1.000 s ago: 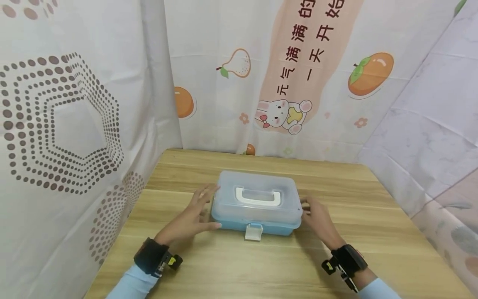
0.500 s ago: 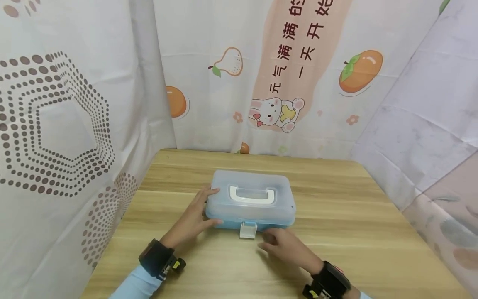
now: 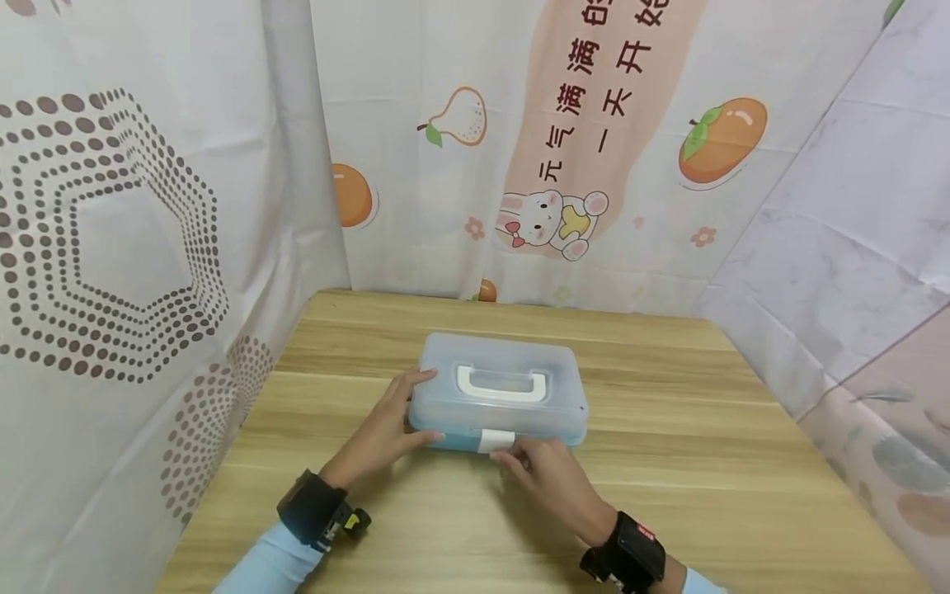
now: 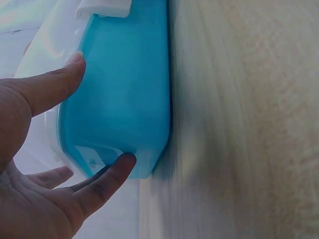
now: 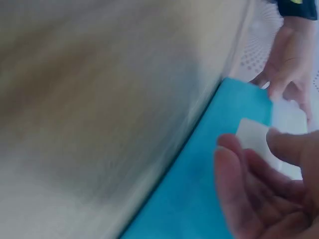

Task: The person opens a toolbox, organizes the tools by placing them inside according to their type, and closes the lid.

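Note:
A storage box stands on the table, with a blue base, a frosted clear lid and a white carrying handle. My left hand holds its left end, the thumb on the front face near the lid's edge and the fingers around the end wall. At the middle of the front, the white latch lies flat against the box. My right hand is at that latch, its thumb and curled fingers at the latch's edge. In the right wrist view the thumb overlaps a corner of the latch.
The wood-grain table extends around the box on all sides. A printed white curtain hangs behind it, with a dotted curtain on the left and a pale one on the right.
My right hand has moved from the box's right end to the front latch. The latch, sticking out before, now lies flat against the front. My left hand has closed in on the left end.

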Demonstrator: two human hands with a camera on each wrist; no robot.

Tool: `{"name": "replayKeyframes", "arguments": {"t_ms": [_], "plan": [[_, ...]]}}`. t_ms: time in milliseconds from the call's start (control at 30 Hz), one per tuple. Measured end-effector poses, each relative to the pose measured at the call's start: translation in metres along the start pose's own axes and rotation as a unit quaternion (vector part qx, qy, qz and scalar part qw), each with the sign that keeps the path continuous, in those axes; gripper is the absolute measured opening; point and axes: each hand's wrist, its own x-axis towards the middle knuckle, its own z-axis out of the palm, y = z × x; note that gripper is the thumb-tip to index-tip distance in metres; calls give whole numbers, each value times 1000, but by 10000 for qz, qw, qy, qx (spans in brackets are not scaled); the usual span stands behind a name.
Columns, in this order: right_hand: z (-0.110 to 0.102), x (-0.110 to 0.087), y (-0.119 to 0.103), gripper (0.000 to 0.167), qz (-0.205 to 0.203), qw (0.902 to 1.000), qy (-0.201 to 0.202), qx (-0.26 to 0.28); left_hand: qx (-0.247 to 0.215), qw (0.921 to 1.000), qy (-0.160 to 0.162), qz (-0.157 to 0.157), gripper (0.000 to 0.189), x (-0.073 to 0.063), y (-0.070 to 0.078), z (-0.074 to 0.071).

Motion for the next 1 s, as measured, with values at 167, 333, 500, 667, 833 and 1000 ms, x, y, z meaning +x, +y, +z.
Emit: {"name": "replayKeyframes", "arguments": {"t_ms": [167, 333, 500, 667, 833, 1000], "plan": [[2, 4, 2, 32, -662, 9857, 1087, -1107, 42, 10000, -65, 57, 93, 1, -1, 0], [-6, 14, 0, 68, -1245, 9528, 1804, -2099, -6, 9999, -111, -15, 93, 1, 0, 0], [-10, 32, 0, 106, -1237, 9596, 1262, -2190, 35, 10000, -33, -21, 93, 0, 2, -1], [2, 35, 3, 108, -886, 9612, 951, -2432, 29, 10000, -22, -30, 92, 0, 3, 2], [14, 33, 1, 113, -727, 9576, 1022, -2595, 99, 9999, -22, -62, 92, 1, 3, 2], [19, 35, 1, 114, -753, 9571, 1071, -2585, 142, 9999, 12, 25, 93, 2, 2, -1]]}}
